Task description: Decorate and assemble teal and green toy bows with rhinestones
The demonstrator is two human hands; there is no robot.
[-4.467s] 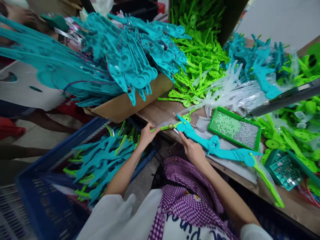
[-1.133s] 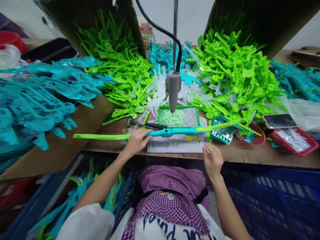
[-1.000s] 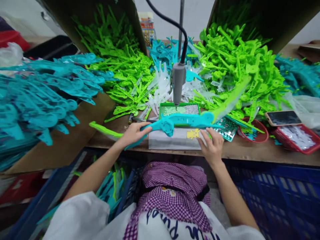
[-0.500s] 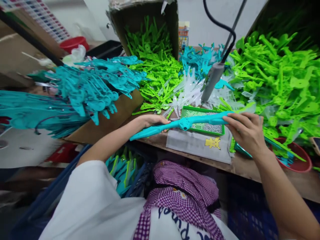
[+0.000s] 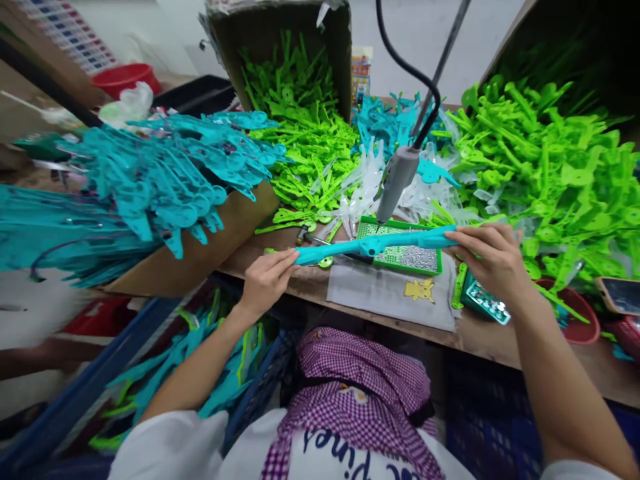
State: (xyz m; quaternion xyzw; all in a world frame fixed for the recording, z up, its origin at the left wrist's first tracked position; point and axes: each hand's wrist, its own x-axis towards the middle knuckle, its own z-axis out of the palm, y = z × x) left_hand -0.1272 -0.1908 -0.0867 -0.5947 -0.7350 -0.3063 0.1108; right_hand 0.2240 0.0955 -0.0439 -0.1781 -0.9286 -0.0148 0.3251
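A long, slim teal plastic part [image 5: 371, 247] with a rounded boss near its middle stretches sideways in front of me. At its left end my left hand [image 5: 269, 277] pinches it between thumb and fingers. My right hand [image 5: 487, 250] grips the other end. Behind and below the part lies a green perforated tray [image 5: 425, 267] holding small silvery pieces. A grey electric screwdriver [image 5: 399, 177] hangs over the tray with its tip pointing down. Under the part spreads a grey cloth [image 5: 370, 293] with a yellow cartoon figure.
Teal parts [image 5: 165, 167] are heaped at the left. Bright green parts [image 5: 560, 180] pile up at the right, with clear plastic pieces [image 5: 367, 180] in the middle. A red bowl [image 5: 575, 327] and phone [image 5: 620, 293] are at right. A blue crate [image 5: 270, 373] stands below the table.
My left hand has slid from nearer the middle out to the part's left end. The right hand keeps its hold. The view has shifted slightly.
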